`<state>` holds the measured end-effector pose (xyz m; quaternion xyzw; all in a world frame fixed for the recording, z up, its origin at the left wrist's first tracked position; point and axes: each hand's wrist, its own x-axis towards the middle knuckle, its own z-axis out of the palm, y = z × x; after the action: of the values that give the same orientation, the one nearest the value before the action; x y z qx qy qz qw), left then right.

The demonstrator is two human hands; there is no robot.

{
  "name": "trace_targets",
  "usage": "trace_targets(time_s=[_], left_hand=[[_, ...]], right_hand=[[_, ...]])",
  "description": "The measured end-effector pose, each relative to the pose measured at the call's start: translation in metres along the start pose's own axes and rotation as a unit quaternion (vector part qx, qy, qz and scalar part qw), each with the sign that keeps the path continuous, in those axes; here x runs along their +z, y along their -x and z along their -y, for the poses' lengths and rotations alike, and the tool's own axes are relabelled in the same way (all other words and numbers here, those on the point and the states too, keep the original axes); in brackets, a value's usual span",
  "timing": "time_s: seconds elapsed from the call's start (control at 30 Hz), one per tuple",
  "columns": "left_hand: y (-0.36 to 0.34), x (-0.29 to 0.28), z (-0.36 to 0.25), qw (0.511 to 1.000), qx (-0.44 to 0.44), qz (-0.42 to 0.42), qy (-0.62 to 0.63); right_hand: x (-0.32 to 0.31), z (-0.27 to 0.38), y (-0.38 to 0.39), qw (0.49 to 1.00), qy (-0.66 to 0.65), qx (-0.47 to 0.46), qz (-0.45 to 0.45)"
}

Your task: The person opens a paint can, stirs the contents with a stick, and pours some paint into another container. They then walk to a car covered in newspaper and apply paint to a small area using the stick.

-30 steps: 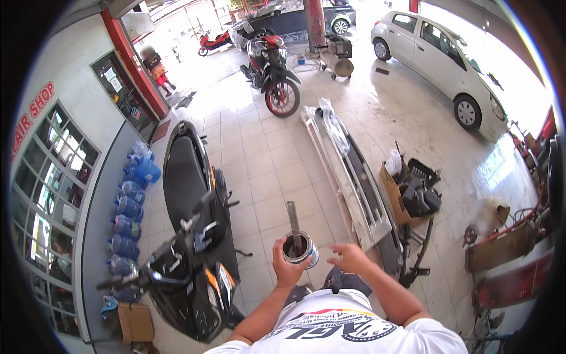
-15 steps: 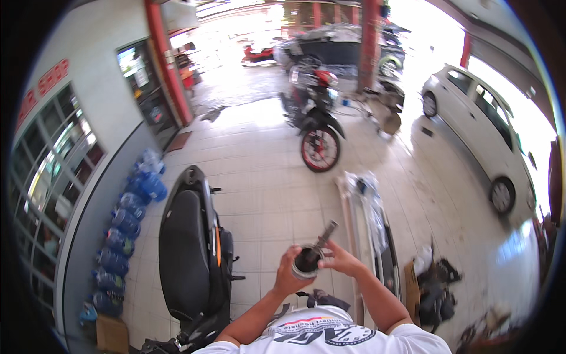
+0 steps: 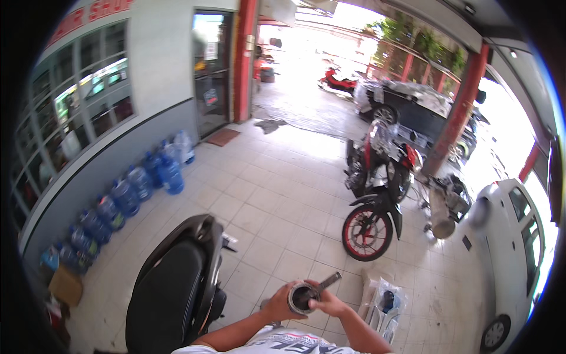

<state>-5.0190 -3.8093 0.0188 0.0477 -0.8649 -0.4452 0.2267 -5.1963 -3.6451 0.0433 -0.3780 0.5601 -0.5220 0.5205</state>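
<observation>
My left hand (image 3: 279,304) is wrapped round the side of a round, hollow metal part (image 3: 293,300) with a dark inside, held upright in front of my chest. A flat metal bar (image 3: 329,281) slants up and to the right out of its opening. My right hand (image 3: 330,304) is closed at the right rim, its fingers by the base of the bar. Whether the bar is fixed to the part or loose in it, I cannot tell. The underside of the part is hidden.
A black scooter seat (image 3: 168,295) is close on my left. Blue water bottles (image 3: 124,197) line the wall. A motorcycle (image 3: 368,227) stands ahead, right of centre. Plastic-wrapped items (image 3: 386,301) lie at my right, with a white car (image 3: 510,253) beyond.
My view has swung to the left, so the scene has shifted right. The metal part sits lower in view, still in my hands. My right hand's fingers have come in closer to the rim.
</observation>
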Motion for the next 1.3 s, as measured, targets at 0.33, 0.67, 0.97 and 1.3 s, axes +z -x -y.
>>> trace_targets(time_s=[0.33,0.67,0.97,1.3], left_hand=[[-0.428,-0.062,0.173,0.993,0.108,-0.036,-0.014],[-0.788,-0.079,0.341,0.986,0.157,-0.055,-0.022],[-1.066,-0.127,0.502,0.987,0.109,-0.121,0.021],[-1.4,-0.208,0.732,0.99,0.141,-0.018,0.005]], right_hand=[[-0.247,0.173,-0.246,0.913,0.297,-0.066,-0.273],[-0.53,0.281,-0.538,0.84,0.368,-0.204,-0.343],[-0.738,0.359,-0.796,0.881,0.396,-0.066,-0.249],[-0.979,0.416,-1.096,0.842,0.489,-0.113,-0.198]])
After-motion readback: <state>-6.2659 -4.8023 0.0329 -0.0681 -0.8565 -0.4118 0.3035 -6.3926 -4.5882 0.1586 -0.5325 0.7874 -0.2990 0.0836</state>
